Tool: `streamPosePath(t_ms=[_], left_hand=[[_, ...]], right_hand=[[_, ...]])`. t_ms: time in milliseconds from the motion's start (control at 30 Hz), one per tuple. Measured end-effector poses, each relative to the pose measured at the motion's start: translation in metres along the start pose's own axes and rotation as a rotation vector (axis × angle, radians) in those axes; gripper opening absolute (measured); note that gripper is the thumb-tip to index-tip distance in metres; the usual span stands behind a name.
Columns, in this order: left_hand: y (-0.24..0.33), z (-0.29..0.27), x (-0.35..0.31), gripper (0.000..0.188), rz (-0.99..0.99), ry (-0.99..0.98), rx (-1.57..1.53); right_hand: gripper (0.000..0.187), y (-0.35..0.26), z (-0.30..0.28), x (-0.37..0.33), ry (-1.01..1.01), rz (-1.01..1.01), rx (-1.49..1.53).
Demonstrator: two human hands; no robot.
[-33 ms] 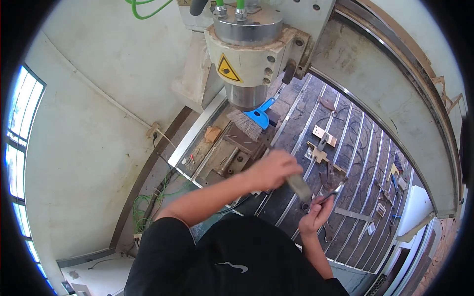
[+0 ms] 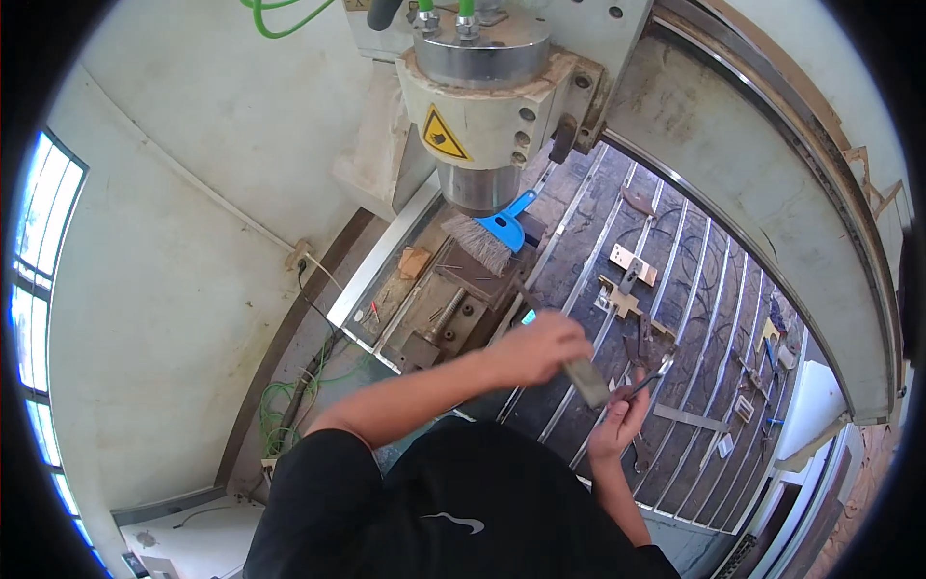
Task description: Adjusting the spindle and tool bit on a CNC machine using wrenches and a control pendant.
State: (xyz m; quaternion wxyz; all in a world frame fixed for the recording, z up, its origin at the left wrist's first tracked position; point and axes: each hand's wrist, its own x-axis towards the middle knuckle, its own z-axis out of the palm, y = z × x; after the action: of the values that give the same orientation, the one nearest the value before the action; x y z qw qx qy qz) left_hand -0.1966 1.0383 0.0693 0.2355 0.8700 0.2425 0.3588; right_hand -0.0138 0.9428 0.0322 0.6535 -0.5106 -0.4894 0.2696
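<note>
My left hand [image 2: 540, 349] is closed around a long, flat grey-green bar [image 2: 585, 381], whose dark far end pokes out beyond the knuckles. The bar slants toward my right hand [image 2: 613, 432], and its near end lies close to that hand's fingers. Between the thumb and fingers of my right hand is a slim dark metal tool [image 2: 643, 385] with a shiny tip; its exact kind cannot be made out. Whether bar and tool touch is unclear. Both hands are above the slatted machine bed [image 2: 559, 410].
A machine spindle [image 2: 480, 116] hangs ahead. A blue-handled brush [image 2: 502, 230] lies on a metal block at the left. Clamped brass-coloured pieces [image 2: 622, 301], a steel ruler [image 2: 690, 418] and several small tools lie on the bed. A curved gantry beam [image 2: 772, 174] crosses at the right.
My left hand and the bar have shifted slightly toward me. The tool's shiny tip has moved a little outward, away from me and to the right.
</note>
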Motion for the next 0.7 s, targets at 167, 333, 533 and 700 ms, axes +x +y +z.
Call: streamPosePath(t_ms=[167, 333, 533, 700], left_hand=[[0.025, 0.092, -0.027, 0.034, -0.023, -0.187, -0.141], [0.038, 0.121, -0.035, 0.035, 0.050, -0.333, -0.151], [-0.037, 0.016, -0.049, 0.020, -0.506, -0.075, 0.333], [-0.112, -0.066, -0.088, 0.015, -0.714, 0.331, 0.462]], right_hand=[[0.046, 0.015, -0.058, -0.026, -0.324, 0.714, 0.258], [0.033, 0.010, -0.099, -0.050, -0.399, 1.094, 0.343], [0.029, 0.037, -0.133, -0.100, -0.288, 0.713, -0.249], [0.032, 0.077, -0.171, -0.142, -0.329, 0.679, -0.668]])
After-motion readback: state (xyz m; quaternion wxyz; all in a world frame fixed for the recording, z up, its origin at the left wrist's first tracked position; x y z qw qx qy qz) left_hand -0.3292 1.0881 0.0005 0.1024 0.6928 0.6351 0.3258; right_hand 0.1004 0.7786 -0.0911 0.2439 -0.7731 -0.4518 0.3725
